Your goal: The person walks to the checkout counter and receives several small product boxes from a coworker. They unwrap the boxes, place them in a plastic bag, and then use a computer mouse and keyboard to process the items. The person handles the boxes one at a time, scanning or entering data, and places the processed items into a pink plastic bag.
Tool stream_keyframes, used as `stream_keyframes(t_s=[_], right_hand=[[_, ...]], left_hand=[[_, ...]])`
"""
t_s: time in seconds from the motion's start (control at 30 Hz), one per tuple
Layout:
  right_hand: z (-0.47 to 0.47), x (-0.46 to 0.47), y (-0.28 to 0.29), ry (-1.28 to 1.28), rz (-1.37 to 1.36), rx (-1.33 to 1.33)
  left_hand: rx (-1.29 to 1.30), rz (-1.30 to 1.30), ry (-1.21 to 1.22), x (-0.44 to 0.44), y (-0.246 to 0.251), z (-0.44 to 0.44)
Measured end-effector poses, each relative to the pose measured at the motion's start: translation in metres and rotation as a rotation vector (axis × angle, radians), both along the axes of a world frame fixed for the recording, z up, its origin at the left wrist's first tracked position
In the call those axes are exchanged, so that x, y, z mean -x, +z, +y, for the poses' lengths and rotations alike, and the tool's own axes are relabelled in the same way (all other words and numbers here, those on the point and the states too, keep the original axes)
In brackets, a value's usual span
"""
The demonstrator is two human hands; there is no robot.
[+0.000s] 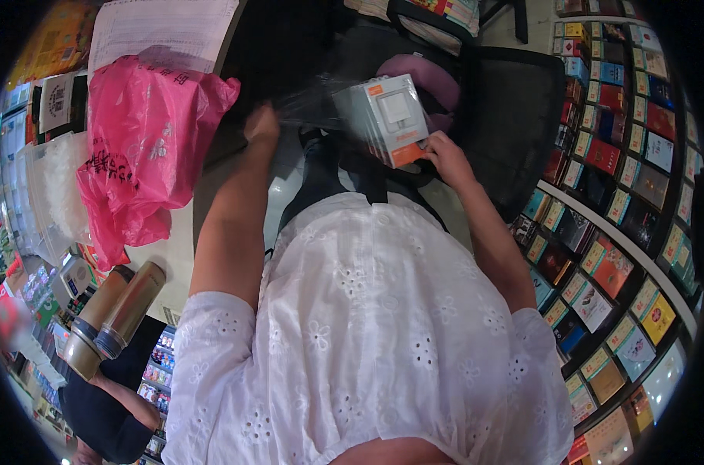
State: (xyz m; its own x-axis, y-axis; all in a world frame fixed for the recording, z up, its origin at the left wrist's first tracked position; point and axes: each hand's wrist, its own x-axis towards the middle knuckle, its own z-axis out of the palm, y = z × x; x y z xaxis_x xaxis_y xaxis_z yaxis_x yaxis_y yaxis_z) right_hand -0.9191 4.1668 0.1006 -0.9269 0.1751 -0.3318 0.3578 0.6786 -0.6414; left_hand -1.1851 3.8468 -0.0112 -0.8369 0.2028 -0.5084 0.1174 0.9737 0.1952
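Note:
My right hand [448, 157] grips the lower right corner of a stack of white-and-orange charger boxes [394, 119]. A white plug adapter is pictured on the front box, and several boxes sit one behind another. Clear plastic film [314, 102] stretches leftward from the stack, blurred and shiny. At its far end my left hand [263, 121] is closed on the film; its fingertips are blurred against the dark background. The stack is held above my lap, in front of a dark chair.
A pink plastic bag [148, 145] lies on the counter at left, beside printed sheets [160, 29] and a clear plastic container [55, 192]. Two vacuum flasks [134, 308] stand nearby. Another person's arm [125, 398] shows lower left. A mesh chair [509, 128], purple cushion [424, 78] and cigarette-pack shelves [613, 215] are rightward.

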Motion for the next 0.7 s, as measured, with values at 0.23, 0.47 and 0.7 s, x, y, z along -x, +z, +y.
stream_keyframes(t_s=[0.23,0.47,0.7], right_hand=[[-0.006,0.02,-0.006,0.125,0.061,-0.076],[-0.017,0.039,0.006,0.146,0.084,-0.062],[-0.039,0.121,-0.025,-0.393,0.211,-0.068]], left_hand=[[-0.001,0.287,-0.176,-0.052,0.01,0.016],[-0.925,-0.129,0.27,-0.086,0.05,0.128],[-0.867,-0.068,0.327,-0.087,0.056,0.128]])
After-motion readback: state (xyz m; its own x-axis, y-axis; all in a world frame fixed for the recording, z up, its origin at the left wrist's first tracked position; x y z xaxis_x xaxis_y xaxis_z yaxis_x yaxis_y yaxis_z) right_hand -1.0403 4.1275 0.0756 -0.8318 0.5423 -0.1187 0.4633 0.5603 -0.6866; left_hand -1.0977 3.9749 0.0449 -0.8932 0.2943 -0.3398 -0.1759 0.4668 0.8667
